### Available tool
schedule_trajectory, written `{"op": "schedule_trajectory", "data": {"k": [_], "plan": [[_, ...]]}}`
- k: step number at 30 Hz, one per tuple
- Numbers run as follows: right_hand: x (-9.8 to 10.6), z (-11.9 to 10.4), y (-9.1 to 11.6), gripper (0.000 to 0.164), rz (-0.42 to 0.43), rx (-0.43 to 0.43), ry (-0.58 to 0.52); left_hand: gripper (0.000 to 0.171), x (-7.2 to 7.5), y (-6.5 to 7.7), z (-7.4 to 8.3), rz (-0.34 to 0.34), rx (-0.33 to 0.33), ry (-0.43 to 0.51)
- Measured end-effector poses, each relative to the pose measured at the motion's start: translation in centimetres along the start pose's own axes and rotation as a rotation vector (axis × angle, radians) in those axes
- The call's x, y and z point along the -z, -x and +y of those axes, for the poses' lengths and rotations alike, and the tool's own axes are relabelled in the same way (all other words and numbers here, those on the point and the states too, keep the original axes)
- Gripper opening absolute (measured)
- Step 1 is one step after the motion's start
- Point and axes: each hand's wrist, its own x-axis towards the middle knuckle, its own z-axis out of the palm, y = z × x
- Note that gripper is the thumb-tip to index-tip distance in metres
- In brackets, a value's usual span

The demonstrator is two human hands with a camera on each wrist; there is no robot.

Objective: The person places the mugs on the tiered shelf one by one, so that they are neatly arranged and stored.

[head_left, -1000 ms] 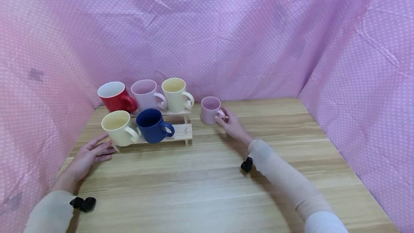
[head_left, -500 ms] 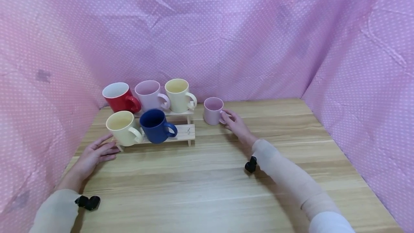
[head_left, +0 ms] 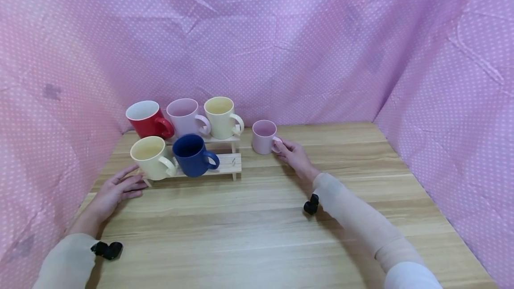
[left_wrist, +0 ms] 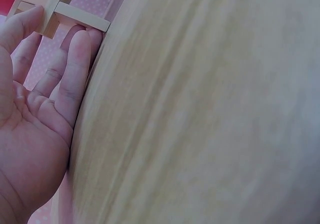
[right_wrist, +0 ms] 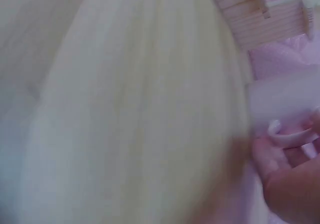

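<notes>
A small pink mug [head_left: 263,138] stands upright on the table, right of the wooden stand [head_left: 225,164]. My right hand [head_left: 296,157] pinches its handle [right_wrist: 292,136] between thumb and fingers. At the stand's left end rests my left hand [head_left: 110,195], fingers loosely extended. In the left wrist view, the thumb [left_wrist: 25,26] touches the stand's wooden end, while the other fingers lie beside its leg [left_wrist: 82,16]. A cream mug [head_left: 150,159] and a blue mug [head_left: 192,157] occupy the lower shelf. Above them are a red mug [head_left: 146,119], a larger pink mug [head_left: 184,117] and another cream mug [head_left: 220,117].
The wood-grained table [head_left: 241,231] extends in front of the stand and to its right. Pink dotted cloth [head_left: 281,48] hangs along the back and both sides. A small black device [head_left: 311,204] is strapped at each wrist.
The head view has shifted slightly. My right thumb and fingers have closed more firmly on the small pink mug's handle. The mug stays on the table, and my left hand keeps its place.
</notes>
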Motion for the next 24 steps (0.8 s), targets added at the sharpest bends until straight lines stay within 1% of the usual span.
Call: {"op": "schedule_trajectory", "data": {"k": [2,6,8,11,13,16,20,24], "plan": [[0.0,-0.7,0.0,0.048,-0.027,-0.050,0.018,0.046,0.1,0.0,-0.1,-0.002,0.000,0.003],[-0.1,-2.7,0.0,0.055,-0.081,-0.169,0.065,0.045,0.2,0.0,-0.2,-0.003,0.002,0.008],[-0.1,-3.4,-0.1,0.059,-0.095,-0.215,0.086,0.045,0.2,0.0,-0.2,-0.003,0.004,0.009],[-0.2,-3.8,-0.4,0.061,-0.088,-0.256,0.140,0.046,0.2,0.0,-0.3,-0.004,0.009,0.011],[-0.3,-3.7,-0.6,0.060,-0.087,-0.264,0.175,0.045,0.1,0.0,-0.3,-0.006,0.010,0.010],[-0.4,-3.8,-0.9,0.057,-0.084,-0.265,0.199,0.042,0.1,0.0,-0.3,-0.008,0.007,0.011],[-0.5,-4.1,-1.0,0.052,-0.093,-0.220,0.242,0.036,0.1,0.1,-0.1,-0.013,-0.008,0.020],[-0.6,-4.2,-1.2,0.048,-0.086,-0.161,0.318,0.037,0.2,0.1,0.0,-0.014,-0.011,0.025]]}}
